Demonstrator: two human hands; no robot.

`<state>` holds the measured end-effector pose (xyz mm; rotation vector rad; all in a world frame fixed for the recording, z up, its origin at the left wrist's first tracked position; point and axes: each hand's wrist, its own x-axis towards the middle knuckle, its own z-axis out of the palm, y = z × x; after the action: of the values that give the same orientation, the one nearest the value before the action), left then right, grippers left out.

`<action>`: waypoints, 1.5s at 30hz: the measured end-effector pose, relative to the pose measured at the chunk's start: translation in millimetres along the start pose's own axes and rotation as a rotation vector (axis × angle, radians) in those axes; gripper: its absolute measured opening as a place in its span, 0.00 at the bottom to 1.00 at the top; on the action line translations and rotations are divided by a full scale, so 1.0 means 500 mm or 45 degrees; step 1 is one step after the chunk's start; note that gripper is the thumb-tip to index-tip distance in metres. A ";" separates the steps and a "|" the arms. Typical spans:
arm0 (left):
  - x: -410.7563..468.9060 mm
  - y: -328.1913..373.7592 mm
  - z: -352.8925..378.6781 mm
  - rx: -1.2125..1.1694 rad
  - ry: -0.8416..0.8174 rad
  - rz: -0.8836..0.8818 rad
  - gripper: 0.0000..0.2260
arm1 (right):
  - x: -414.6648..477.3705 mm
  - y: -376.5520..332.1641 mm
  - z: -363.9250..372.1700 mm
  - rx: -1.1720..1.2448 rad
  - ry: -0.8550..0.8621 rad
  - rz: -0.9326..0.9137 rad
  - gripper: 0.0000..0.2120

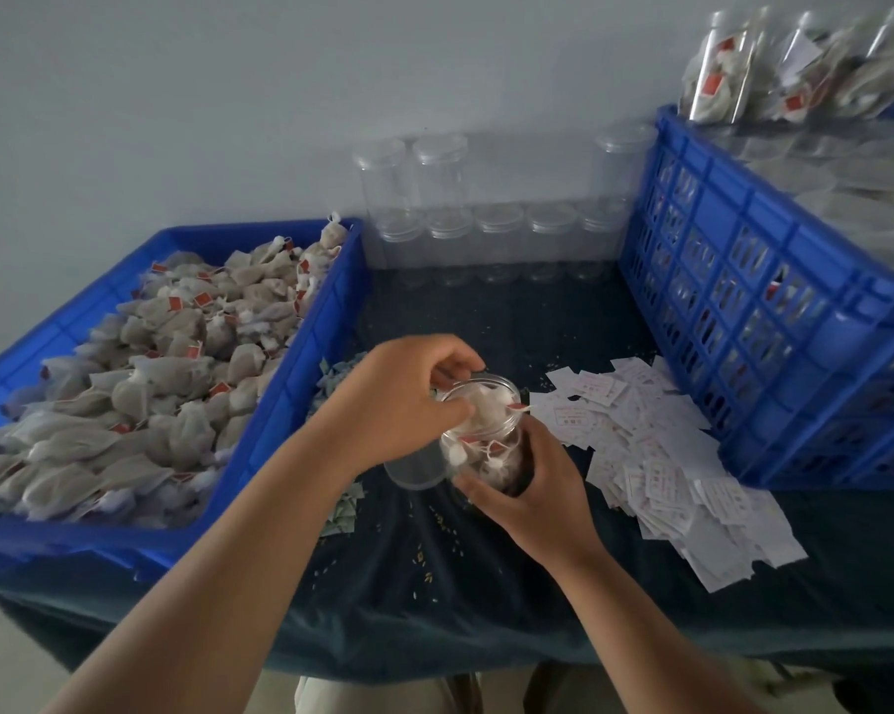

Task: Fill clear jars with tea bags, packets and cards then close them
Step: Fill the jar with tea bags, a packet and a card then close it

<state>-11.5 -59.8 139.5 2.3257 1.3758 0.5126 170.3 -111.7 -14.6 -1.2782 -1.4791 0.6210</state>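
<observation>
A clear jar [491, 445] tilts toward me at the table's middle, partly filled with tea bags. My right hand [532, 487] grips its lower side from the right. My left hand [409, 399] is over the jar's mouth, its fingers curled on a tea bag [486, 409] at the opening. A clear lid [416, 468] lies just left of the jar, partly hidden under my left wrist. White cards [656, 456] are spread on the cloth to the right. Small greenish packets [339, 376] lie left of the jar.
A blue tray [301, 363] heaped with tea bags stands at the left. A tall blue crate [743, 280] stands at the right, with filled jars [774, 74] stacked above it. Empty lidded jars [496, 234] line the back wall. The dark cloth [434, 584] carries scattered crumbs.
</observation>
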 end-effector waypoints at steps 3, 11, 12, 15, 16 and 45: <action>-0.009 0.010 0.006 0.083 0.033 0.057 0.08 | 0.002 0.001 0.000 -0.006 0.000 0.004 0.28; -0.017 0.027 0.047 0.303 -0.542 0.146 0.29 | -0.003 -0.002 -0.002 -0.048 -0.006 0.015 0.26; -0.018 0.024 0.049 0.341 -0.533 0.161 0.30 | -0.003 -0.001 -0.003 -0.053 -0.014 0.024 0.26; -0.023 0.019 0.043 0.405 -0.291 0.198 0.33 | -0.005 0.002 0.000 -0.071 -0.028 0.018 0.24; -0.025 0.018 0.042 0.406 -0.225 0.219 0.33 | -0.006 0.002 0.000 -0.066 -0.019 0.019 0.24; 0.021 -0.281 0.129 0.233 0.318 -0.431 0.09 | 0.003 0.012 -0.002 0.011 0.072 0.167 0.30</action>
<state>-79.2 2.7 14.6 2.1496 1.9630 0.6076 174.0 -108.8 -19.1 -1.3835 -1.3530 0.6705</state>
